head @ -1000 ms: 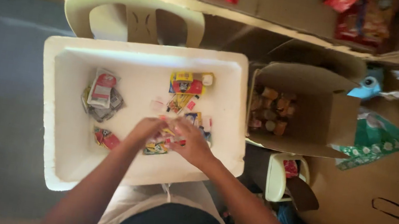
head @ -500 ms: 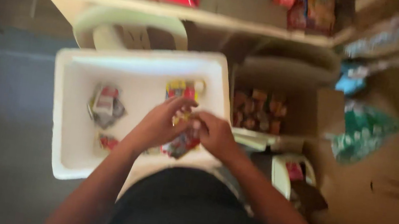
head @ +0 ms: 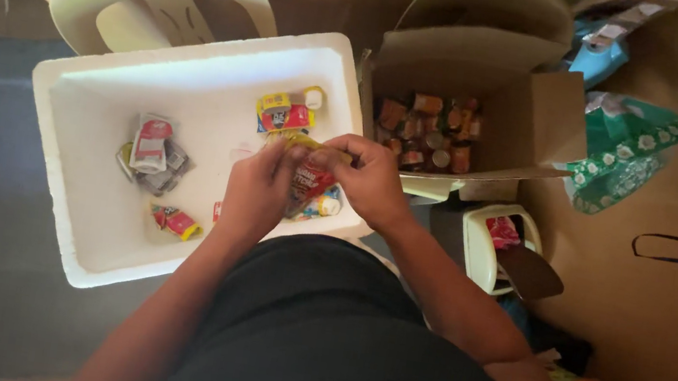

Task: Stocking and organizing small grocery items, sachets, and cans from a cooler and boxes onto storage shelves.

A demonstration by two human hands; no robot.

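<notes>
Above a white foam box (head: 68, 204), a person holds a small red and yellow packet (head: 309, 179) between both hands. The left hand (head: 256, 192) grips the packet's left side with fingers curled around it, while the right hand (head: 372, 179) pinches its upper right edge with fingers pressed together. The packet hangs over the box's right half, near the rim closest to the person.

Inside the box, a yellow and red packet (head: 286, 111) lies just beyond the hands, toward the far wall. More bright packets (head: 320, 206) show under the held one. A loose pile of red, white and grey sachets (head: 152, 154) sits left of centre, and one small red and yellow sachet (head: 176, 222) lies apart from it, nearer the person.

Right of the box and just beside it, an open cardboard carton (head: 537, 122) holds small jars (head: 424, 132) packed together. A pale plastic chair (head: 161, 3) stands behind the box. A green patterned bag (head: 622, 152) lies on the floor right of the carton.
</notes>
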